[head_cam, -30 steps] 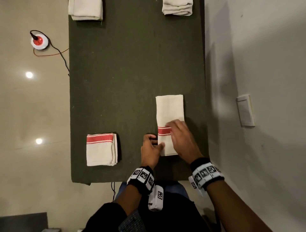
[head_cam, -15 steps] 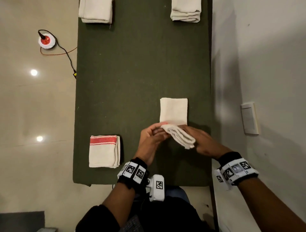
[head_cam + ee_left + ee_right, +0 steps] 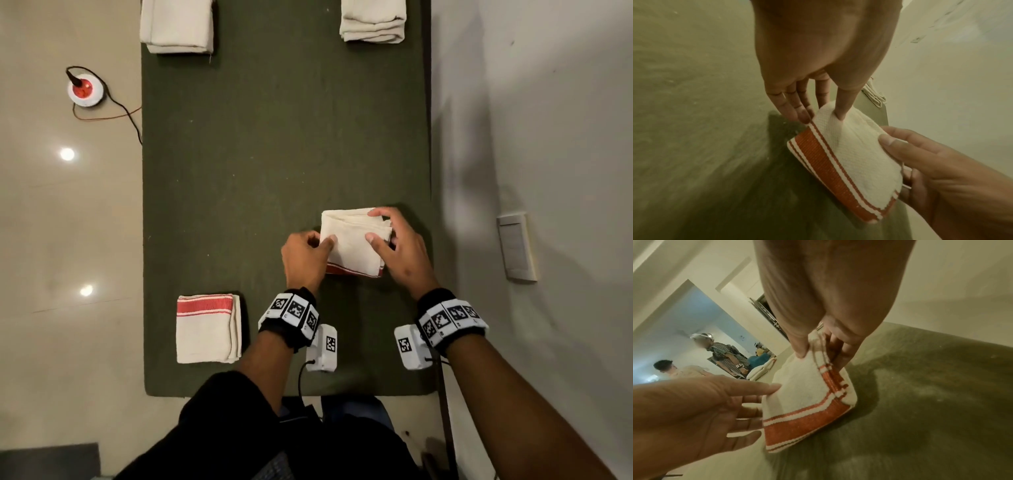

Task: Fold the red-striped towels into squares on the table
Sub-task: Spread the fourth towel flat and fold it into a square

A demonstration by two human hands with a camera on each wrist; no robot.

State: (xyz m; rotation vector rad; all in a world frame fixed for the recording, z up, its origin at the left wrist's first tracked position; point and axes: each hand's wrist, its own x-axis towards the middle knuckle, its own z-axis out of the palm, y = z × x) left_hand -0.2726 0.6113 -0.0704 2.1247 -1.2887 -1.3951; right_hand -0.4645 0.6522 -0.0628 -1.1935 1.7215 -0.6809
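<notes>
Two folds back this towel point(image 3: 352, 241) was a long strip lying flat on the desk point(image 3: 274, 137); now we have its near half doubled over the far half, and it sits as a thick square in front of us, red stripe along the near edge. That suggests this towel is nearly done, needing only squaring and release.

Going left to right: a finished striped square point(image 3: 205, 329) lies at the desk's near left corner, well apart from our work. Our left hand point(image 3: 303, 258) has its grip on the towel's left edge, thumb pressing on top and fingers tucked beside and under. Our right hand point(image 3: 400, 246) has its grip pinching the right edge, where the loose layers stack, thumb above and fingers below.

Two plain folded stacks wait at the far end, one left point(image 3: 176, 25), one right point(image 3: 373, 20). A round floor socket point(image 3: 85, 90) with its cable lies off the desk to the left. Nothing blocks us; the layered right edge could splay when freed.
</notes>
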